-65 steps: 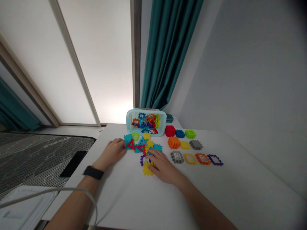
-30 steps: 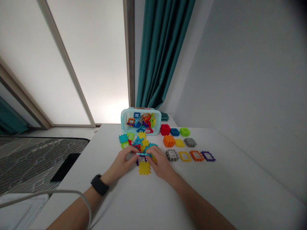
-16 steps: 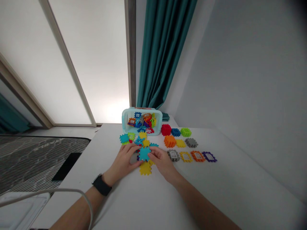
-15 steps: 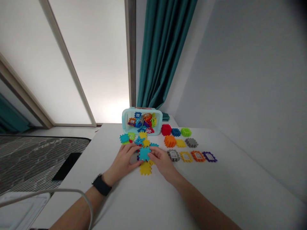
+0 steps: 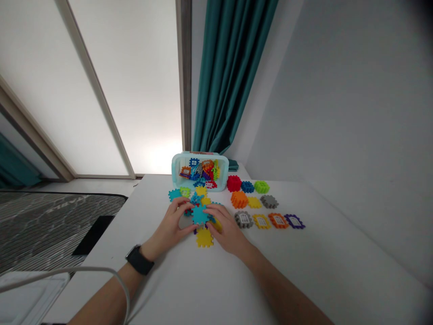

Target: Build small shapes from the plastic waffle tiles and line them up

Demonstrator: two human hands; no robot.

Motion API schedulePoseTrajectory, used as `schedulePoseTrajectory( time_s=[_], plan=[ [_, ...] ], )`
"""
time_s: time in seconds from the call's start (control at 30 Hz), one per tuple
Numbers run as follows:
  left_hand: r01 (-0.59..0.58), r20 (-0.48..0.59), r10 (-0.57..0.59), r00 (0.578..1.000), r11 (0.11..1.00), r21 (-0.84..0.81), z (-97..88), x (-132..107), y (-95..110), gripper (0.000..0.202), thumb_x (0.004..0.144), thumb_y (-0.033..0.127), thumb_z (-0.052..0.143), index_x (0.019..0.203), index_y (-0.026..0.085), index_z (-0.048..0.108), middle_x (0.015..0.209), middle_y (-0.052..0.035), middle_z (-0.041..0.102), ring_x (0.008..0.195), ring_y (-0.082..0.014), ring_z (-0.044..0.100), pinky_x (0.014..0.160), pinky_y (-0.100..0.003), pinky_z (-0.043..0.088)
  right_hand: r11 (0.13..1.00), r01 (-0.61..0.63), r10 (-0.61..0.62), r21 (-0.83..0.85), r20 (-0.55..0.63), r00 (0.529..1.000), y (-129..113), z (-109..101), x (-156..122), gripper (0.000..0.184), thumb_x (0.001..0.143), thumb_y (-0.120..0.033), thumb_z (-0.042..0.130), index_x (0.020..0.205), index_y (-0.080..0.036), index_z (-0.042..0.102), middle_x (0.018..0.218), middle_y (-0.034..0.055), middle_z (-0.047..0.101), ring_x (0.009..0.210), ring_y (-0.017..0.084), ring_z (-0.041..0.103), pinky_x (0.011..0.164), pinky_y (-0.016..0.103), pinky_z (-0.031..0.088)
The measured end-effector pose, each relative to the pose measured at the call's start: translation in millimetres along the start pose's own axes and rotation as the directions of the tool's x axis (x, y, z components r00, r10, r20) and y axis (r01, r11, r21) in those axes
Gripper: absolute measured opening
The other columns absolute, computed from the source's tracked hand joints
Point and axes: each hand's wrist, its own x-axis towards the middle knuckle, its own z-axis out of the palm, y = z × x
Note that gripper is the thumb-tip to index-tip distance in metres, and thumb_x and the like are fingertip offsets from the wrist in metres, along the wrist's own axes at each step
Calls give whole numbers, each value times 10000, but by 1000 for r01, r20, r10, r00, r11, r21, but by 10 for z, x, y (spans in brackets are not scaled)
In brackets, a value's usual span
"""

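Observation:
A light-blue toothed puzzle tile (image 5: 200,214) is between my two hands, above other loose pieces. My left hand (image 5: 172,221) grips it from the left, with fingers at the far side and thumb at the near side. On the right edge, the fingers and thumb of my right hand (image 5: 226,226) are closed on the same tile. A yellow toothed tile (image 5: 204,238) lies just in front of it. Behind are another light-blue tile (image 5: 174,194), a lime-green piece (image 5: 185,191) and yellow pieces (image 5: 201,191). My hands partly cover the pieces beneath.
An open pale-blue bin (image 5: 175,171) of mixed pieces stands behind. To the right are stacks in red (image 5: 234,183), blue (image 5: 247,186), green (image 5: 261,186), orange (image 5: 239,199), yellow (image 5: 254,202) and grey (image 5: 269,201). Window-patterned frames (image 5: 278,220) form a row nearer. A cable (image 5: 101,269) crosses lower left.
The light-blue tile has moved slightly left and away from me, along with my left hand. My right fingers now reach further over its right edge.

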Motion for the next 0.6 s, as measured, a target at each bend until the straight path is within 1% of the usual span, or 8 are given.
schedulePoseTrajectory(
  time_s=[0.27,0.47,0.6],
  plan=[
    [-2,21,2,1000,1000,-11,12,-8,-9,419,853,284,753,1222,261,557,1269,-105,511,1246,-283,513,1075,-494,479,1000,23,-23,-9,-24,999,36,17,-6,291,958,-191,529,1228,-260,610,1267,98,621,1216,235,580,1078,461,474],
    [6,31,-6,1000,1000,-4,5,-10,-6,429,851,286,756,1230,265,555,1265,-107,519,1234,-290,521,1064,-499,483,1000,24,-24,1,-32,999,26,12,-1,297,950,-181,538,1231,-261,589,1245,100,642,1199,240,597,1064,461,481],
    [1,17,-1,1000,1000,-5,2,-7,-8,427,845,286,762,1225,269,567,1256,-100,533,1217,-282,537,1045,-487,494,999,41,-41,-8,-37,998,25,2,0,291,956,-188,540,1235,-259,581,1238,103,651,1191,243,605,1056,469,485]
  ],
)
